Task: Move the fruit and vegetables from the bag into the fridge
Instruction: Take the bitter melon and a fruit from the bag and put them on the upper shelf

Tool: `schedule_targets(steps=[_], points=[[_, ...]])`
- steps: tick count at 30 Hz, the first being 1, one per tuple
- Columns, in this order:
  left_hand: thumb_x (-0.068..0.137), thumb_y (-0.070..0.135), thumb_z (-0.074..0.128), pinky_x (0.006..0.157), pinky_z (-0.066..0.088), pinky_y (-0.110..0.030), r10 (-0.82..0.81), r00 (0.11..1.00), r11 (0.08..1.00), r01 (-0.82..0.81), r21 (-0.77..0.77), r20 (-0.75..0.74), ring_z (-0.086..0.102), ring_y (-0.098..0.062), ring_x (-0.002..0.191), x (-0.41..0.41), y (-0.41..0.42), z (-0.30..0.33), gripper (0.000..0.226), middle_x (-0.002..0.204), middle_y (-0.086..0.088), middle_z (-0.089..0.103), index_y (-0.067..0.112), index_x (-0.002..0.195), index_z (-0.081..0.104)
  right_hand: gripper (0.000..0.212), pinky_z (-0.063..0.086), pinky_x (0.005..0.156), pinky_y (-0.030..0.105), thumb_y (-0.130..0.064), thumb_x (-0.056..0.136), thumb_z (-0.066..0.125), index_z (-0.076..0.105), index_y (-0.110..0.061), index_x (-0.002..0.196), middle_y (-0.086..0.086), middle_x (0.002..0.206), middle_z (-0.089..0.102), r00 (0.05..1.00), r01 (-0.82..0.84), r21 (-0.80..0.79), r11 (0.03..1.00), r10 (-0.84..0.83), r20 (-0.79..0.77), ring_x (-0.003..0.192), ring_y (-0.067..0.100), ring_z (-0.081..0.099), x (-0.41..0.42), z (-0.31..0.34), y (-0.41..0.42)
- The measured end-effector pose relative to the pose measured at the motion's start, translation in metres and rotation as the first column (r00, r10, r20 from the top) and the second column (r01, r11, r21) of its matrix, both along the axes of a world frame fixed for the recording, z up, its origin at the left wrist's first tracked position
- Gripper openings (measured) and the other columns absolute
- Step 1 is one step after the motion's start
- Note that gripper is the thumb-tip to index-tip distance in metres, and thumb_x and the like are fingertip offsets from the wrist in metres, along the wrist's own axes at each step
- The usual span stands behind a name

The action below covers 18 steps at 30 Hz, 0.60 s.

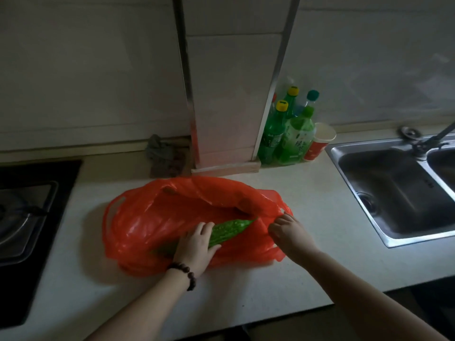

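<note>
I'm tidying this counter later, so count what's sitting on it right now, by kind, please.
Red plastic bag: 1
Green bumpy gourd, gripped by the left hand: 1
Plastic bottles in the corner: at least 4, partly hidden
Paper cup: 1
Grey rag: 1
Total: at least 8

The right hand pinches the bag's edge.
</note>
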<state>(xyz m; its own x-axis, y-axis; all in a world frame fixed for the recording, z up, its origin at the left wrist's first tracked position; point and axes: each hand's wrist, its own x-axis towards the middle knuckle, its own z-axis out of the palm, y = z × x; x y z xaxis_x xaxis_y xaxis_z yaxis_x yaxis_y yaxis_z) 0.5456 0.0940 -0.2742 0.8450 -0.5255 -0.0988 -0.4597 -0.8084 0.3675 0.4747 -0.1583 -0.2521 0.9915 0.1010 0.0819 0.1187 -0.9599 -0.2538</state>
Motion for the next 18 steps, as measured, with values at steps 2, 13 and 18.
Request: schedule_targets(steps=[2, 13, 18], points=[[0.087, 0.043, 0.058, 0.085, 0.047, -0.031, 0.021, 1.000, 0.994, -0.020, -0.105, 0.012, 0.055, -0.018, 0.105, 0.002, 0.011, 0.006, 0.055, 0.128, 0.002, 0.049, 0.020, 0.134, 0.041, 0.013, 0.055, 0.082, 0.035, -0.017, 0.075, 0.074, 0.066, -0.022, 0.066, -0.007, 0.075, 0.067, 0.999, 0.021, -0.002, 1.000, -0.021, -0.033, 0.081, 0.016, 0.062, -0.002, 0.000, 0.001], [0.079, 0.041, 0.068, 0.083, 0.052, -0.032, 0.180, 0.980, 0.917, -0.134, -0.376, 0.090, 0.057, -0.021, 0.104, 0.026, 0.041, 0.040, 0.060, 0.119, -0.005, 0.055, 0.011, 0.127, 0.048, 0.028, 0.041, 0.097, 0.049, -0.023, 0.081, 0.045, 0.071, -0.019, 0.091, 0.000, 0.103, 0.067, 0.926, -0.197, -0.282, 0.939, 0.273, 0.262, 0.108, 0.023, 0.056, 0.042, 0.024, 0.081], [0.079, 0.028, 0.072, 0.086, 0.042, -0.022, 0.267, 0.961, 0.863, -0.207, -0.460, 0.068, 0.056, -0.021, 0.110, 0.028, 0.056, 0.052, 0.060, 0.121, -0.008, 0.056, 0.007, 0.129, 0.047, 0.037, 0.026, 0.103, 0.056, -0.034, 0.081, 0.053, 0.068, -0.014, 0.109, 0.003, 0.122, 0.062, 0.917, -0.147, -0.356, 0.923, 0.261, 0.300, 0.127, 0.026, 0.039, 0.071, 0.040, 0.107]])
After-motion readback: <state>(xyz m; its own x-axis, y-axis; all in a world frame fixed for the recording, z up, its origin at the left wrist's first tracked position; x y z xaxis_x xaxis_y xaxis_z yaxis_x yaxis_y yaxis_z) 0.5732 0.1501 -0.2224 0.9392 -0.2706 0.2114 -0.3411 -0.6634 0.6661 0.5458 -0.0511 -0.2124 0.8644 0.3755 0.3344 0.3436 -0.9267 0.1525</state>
